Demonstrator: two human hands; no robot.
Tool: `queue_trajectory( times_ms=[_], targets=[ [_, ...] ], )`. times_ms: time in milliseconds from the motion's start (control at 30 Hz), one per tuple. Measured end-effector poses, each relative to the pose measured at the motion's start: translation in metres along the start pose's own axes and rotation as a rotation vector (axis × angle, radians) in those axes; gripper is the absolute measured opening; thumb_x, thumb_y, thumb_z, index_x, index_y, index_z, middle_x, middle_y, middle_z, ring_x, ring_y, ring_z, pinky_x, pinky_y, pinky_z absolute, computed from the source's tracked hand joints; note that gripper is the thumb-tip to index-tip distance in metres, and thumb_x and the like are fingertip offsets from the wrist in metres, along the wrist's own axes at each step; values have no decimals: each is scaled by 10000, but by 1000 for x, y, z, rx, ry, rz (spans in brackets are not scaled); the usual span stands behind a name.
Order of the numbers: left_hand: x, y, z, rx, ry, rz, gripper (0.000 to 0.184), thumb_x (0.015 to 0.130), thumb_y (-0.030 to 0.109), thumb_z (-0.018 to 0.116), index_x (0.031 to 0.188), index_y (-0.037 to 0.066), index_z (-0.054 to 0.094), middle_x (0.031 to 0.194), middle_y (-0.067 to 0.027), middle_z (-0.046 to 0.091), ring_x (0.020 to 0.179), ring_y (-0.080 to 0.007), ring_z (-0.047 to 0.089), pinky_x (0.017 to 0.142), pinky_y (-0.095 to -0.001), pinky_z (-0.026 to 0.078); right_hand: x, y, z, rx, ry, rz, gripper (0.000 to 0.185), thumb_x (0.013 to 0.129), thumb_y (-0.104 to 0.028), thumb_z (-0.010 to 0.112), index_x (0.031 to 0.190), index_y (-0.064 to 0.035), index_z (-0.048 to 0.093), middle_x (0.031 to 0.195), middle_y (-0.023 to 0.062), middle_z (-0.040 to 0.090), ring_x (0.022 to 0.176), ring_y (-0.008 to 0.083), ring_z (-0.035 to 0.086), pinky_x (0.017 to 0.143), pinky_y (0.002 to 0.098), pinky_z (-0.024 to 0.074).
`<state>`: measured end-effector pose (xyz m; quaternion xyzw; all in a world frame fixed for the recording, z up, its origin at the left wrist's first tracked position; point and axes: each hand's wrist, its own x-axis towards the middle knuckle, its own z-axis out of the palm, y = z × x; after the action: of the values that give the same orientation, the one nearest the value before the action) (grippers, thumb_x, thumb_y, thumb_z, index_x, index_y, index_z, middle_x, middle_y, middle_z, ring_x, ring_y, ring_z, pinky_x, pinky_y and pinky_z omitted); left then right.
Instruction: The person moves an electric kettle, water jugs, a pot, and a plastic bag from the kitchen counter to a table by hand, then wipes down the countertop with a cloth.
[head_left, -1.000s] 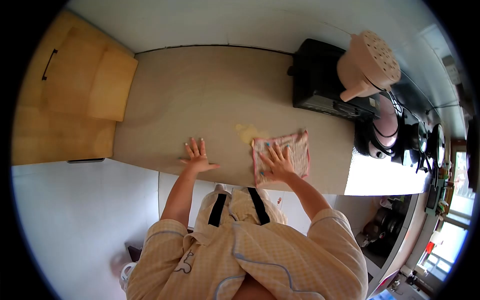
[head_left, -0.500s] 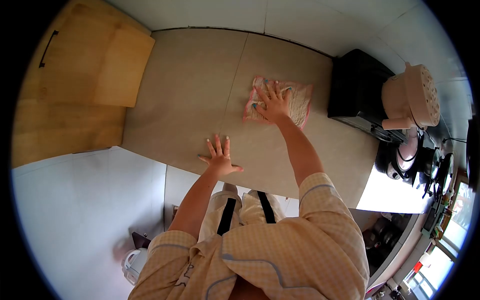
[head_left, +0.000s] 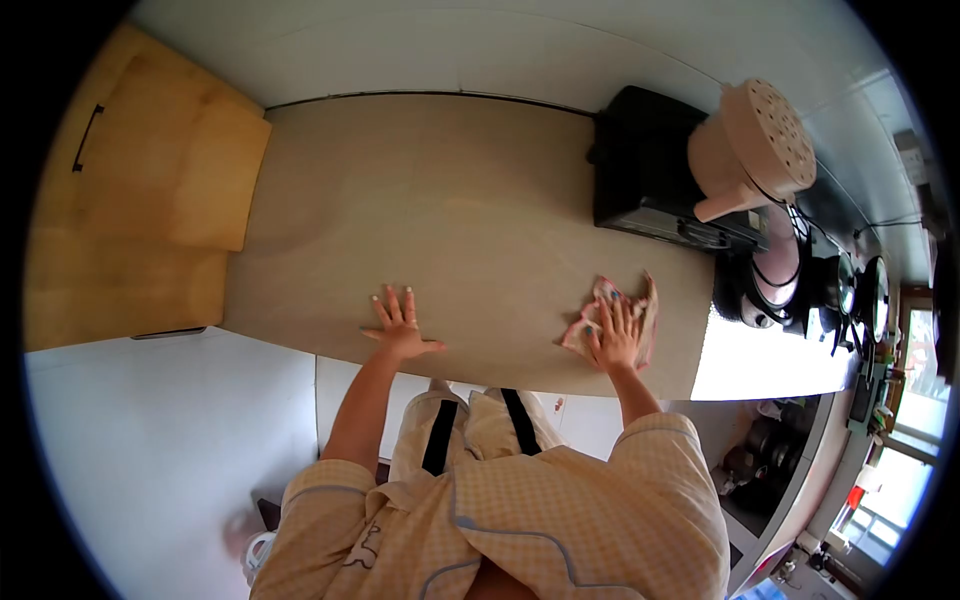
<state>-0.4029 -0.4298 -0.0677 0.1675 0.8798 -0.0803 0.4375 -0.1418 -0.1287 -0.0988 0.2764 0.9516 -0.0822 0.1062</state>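
Note:
My right hand (head_left: 618, 338) lies on a thin beige cloth with pink edges (head_left: 647, 318), fingers spread and pressing it down on the countertop (head_left: 430, 210) near the front edge. The cloth is rumpled into folds around my fingers, and part of it is hidden beneath the palm. To the left, my left hand (head_left: 400, 332) rests palm down on the bare counter surface close to the front edge, with its fingers apart and nothing in it.
A wooden cabinet (head_left: 160, 150) stands at the counter's left end. On the right are a black oven-like appliance (head_left: 640, 160), a pink pot with a holed top (head_left: 740, 150) and several dark pans (head_left: 835, 290). A tiled wall (head_left: 420, 50) borders the back.
My right hand has drawn the cloth from the counter's middle toward the front edge, and the cloth has gone from spread flat to rumpled. The camera view has shifted; my left hand still rests on the counter.

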Motion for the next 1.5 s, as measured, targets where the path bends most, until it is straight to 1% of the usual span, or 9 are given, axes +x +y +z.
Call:
queue_trajectory(
  times_ms=[167, 233, 300, 367, 900, 1133, 1233, 1400, 1500],
  targets=[
    [-1, 5, -2, 4, -7, -12, 1314, 485, 705, 661, 1360, 184, -170, 1377, -120, -302, 1267, -390, -233, 866, -742, 83, -56, 81, 20, -31, 219, 521, 605, 838, -378, 393, 1379, -206, 185, 1423, 129, 171, 1323, 286, 122, 1065, 441, 84],
    [-3, 6, -4, 19, -15, -29, 1311, 492, 695, 667, 1358, 183, -174, 1374, -120, -309, 1266, -390, -237, 872, -737, 85, -41, 77, 1, -14, 161, 681, 584, 867, -392, 334, 1385, -185, 160, 1425, 138, 163, 1321, 313, 112, 1053, 473, 98],
    [-4, 7, -4, 27, -24, -31, 1303, 508, 685, 667, 1354, 180, -185, 1368, -121, -320, 1263, -387, -245, 875, -733, 91, -12, 64, -13, 97, 180, 1100, 643, 853, -479, 321, 1386, -153, 166, 1420, 155, 174, 1311, 354, 122, 1027, 520, 115],
    [-5, 9, -5, 32, -36, -41, 1303, 511, 683, 668, 1353, 179, -189, 1367, -122, -321, 1264, -385, -246, 877, -731, 93, 12, 61, -3, 128, 204, 1169, 647, 866, -496, 262, 1388, -131, 151, 1420, 165, 168, 1308, 377, 110, 1010, 554, 112],
    [2, 6, -2, 57, -24, -35, 1301, 512, 680, 664, 1355, 164, -183, 1372, -126, -312, 1268, -398, -226, 867, -735, 102, 122, -127, 2, 99, 261, 264, 638, 820, -432, 374, 1367, -137, 232, 1429, 107, 172, 1319, 335, 109, 1027, 545, 97],
    [2, 6, -1, 66, -18, -16, 1314, 514, 676, 665, 1345, 144, -203, 1373, -144, -304, 1256, -404, -247, 864, -732, 127, 72, -205, 14, 205, 109, -497, 612, 815, -433, 421, 1348, -171, 275, 1411, 86, 224, 1307, 286, 182, 1044, 500, 117],
    [-2, 7, 0, 70, -1, -34, 1322, 509, 679, 667, 1344, 146, -208, 1376, -136, -302, 1263, -394, -240, 874, -724, 131, 81, -168, 11, 197, 31, -564, 613, 812, -446, 424, 1354, -209, 262, 1403, 65, 255, 1293, 294, 221, 1044, 493, 127],
    [-5, 11, -5, 34, -14, -41, 1327, 502, 685, 671, 1344, 161, -211, 1377, -122, -306, 1273, -379, -232, 897, -709, 94, 84, -65, 1, 225, 275, -153, 596, 768, -371, 477, 1319, -196, 331, 1339, 82, 343, 1224, 310, 329, 997, 499, 248],
    [-4, 12, -5, 47, -33, -59, 1323, 513, 683, 668, 1339, 159, -222, 1368, -122, -322, 1276, -376, -227, 905, -700, 105, 83, 6, -15, 40, 295, 112, 577, 790, -360, 418, 1328, -179, 320, 1355, 81, 324, 1251, 310, 283, 1032, 481, 193]
  ],
)
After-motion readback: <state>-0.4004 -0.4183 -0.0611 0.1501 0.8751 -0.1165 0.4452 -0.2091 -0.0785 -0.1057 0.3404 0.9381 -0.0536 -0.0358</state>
